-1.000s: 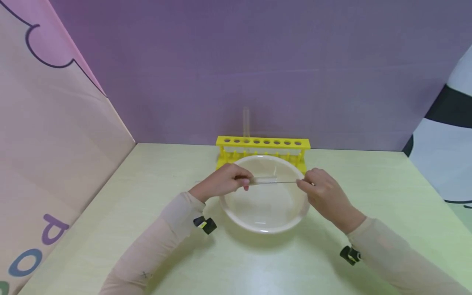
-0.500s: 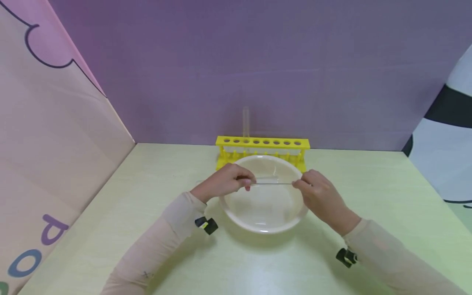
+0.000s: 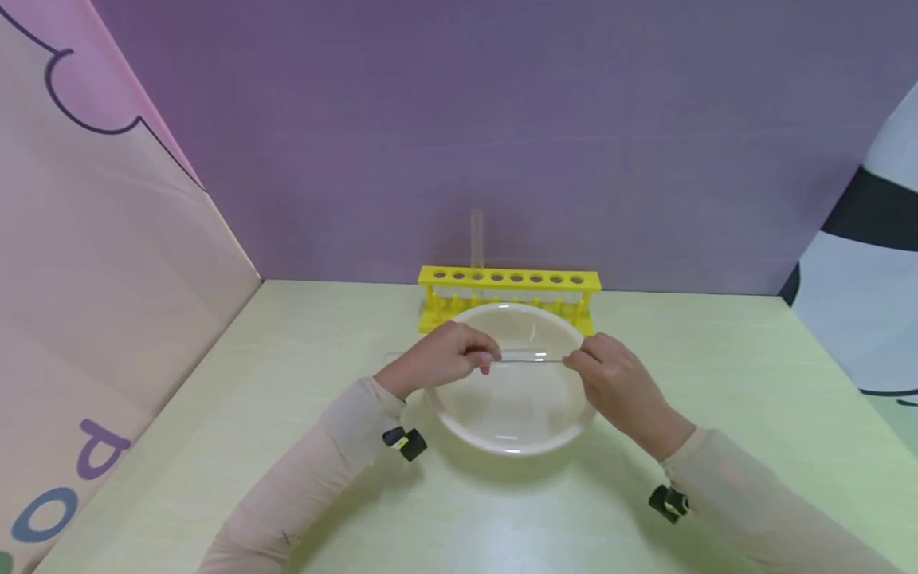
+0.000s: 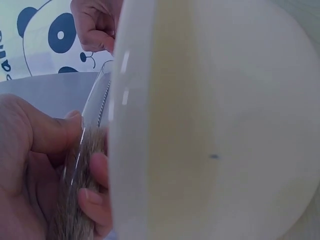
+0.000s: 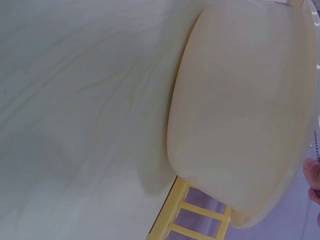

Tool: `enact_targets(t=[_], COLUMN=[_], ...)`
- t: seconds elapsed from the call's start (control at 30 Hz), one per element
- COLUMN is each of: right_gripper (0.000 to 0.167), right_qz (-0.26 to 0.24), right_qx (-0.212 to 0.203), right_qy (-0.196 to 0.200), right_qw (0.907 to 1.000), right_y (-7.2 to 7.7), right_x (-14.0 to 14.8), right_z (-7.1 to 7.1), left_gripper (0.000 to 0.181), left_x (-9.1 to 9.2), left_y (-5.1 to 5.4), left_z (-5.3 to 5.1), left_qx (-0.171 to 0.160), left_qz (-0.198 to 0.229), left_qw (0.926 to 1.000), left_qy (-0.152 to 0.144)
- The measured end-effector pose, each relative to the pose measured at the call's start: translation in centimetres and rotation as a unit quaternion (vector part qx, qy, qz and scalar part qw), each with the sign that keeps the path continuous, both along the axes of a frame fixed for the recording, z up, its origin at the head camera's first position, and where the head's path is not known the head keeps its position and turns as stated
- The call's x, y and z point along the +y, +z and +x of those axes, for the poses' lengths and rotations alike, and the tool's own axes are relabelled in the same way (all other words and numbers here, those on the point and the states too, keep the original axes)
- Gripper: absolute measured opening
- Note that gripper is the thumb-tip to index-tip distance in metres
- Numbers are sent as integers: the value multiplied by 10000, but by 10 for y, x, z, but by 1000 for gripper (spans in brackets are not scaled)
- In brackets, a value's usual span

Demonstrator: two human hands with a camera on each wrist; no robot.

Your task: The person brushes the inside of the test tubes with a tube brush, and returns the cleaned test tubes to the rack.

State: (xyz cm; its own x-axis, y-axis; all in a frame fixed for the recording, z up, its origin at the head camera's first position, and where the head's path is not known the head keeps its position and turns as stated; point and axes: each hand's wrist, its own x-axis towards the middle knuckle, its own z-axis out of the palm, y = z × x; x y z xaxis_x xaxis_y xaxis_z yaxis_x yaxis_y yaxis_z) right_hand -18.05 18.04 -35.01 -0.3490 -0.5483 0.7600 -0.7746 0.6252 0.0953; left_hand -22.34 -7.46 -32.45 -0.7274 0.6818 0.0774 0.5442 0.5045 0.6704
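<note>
Over the bowl, my left hand [image 3: 448, 355] grips a clear test tube [image 4: 91, 107] lying roughly level, its mouth pointing right. Brown bristles of a test tube brush [image 4: 77, 210] show inside the tube between thumb and fingers in the left wrist view. A twisted wire handle [image 4: 104, 102] runs out from the bristles. My right hand [image 3: 620, 387] pinches that wire a short way beyond the tube's mouth. The white bowl [image 3: 509, 450] stands on the table below both hands. In the right wrist view, only fingertips [image 5: 312, 172] and a bit of wire show at the right edge.
A yellow test tube rack [image 3: 509, 279] stands right behind the bowl, with one clear test tube [image 3: 476, 239] upright in it. Purple backdrop [image 3: 502, 143] rises at the table's back edge, and a printed panel [image 3: 107, 279] borders the left side.
My right hand has moved left and slightly down, nearing the left hand. Less wire shows between the hands. The left hand and tube have shifted slightly right.
</note>
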Motion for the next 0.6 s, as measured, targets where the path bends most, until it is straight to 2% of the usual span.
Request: enact_targets(t=[0.37, 0.6], right_gripper=[31, 32], right_qz=[-21, -17], right_qx=[-36, -117], right_qy=[22, -15], right_qw=[10000, 9999], right_y=[-1, -2], right_x=[-3, -5], right_z=[0, 1], left_gripper=[19, 16], left_x=[4, 7], left_y=[-4, -4], left_z=[0, 2], left_qx=[266, 557], left_qz=[-70, -55], left_qw=[9996, 9983], left_qy=[-117, -169])
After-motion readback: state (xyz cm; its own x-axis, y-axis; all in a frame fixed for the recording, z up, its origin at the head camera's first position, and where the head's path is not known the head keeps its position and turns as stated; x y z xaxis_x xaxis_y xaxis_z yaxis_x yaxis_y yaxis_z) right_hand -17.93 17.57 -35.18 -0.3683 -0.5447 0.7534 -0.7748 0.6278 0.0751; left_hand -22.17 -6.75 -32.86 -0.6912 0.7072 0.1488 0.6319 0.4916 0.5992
